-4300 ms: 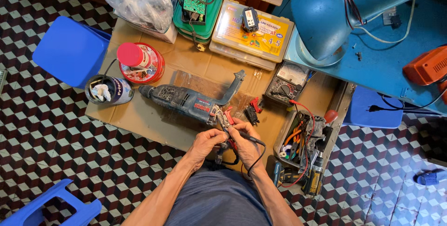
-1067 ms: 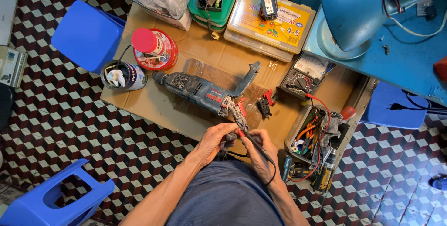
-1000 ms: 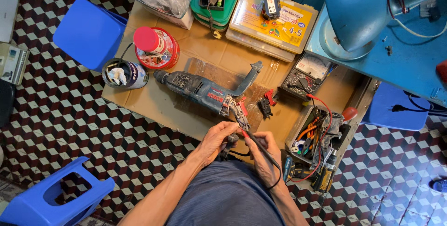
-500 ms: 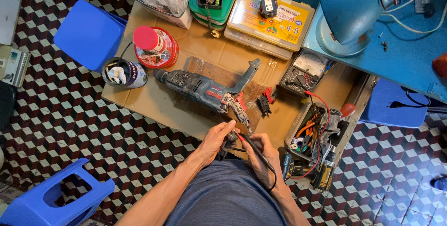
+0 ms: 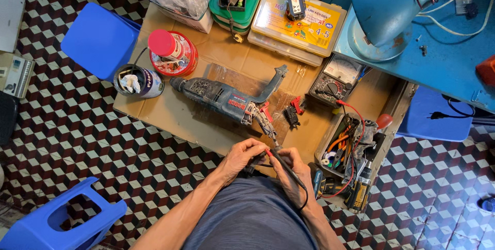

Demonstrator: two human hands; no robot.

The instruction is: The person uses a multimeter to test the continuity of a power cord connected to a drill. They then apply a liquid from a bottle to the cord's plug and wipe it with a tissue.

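- our left hand (image 5: 246,157) pinches a small dark part.
- our right hand (image 5: 295,175) grips the black probe (image 5: 282,162).
- the blue drill (image 5: 227,98) lies at twelve o'clock.

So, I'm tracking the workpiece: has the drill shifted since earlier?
No. The drill still lies with its nose beside the cup, below the red can.

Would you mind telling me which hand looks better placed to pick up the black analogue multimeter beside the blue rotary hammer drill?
Probably the right hand: it sits on the same side as the black analogue multimeter. The left hand would have to cross over. However, the right hand grips a black probe.
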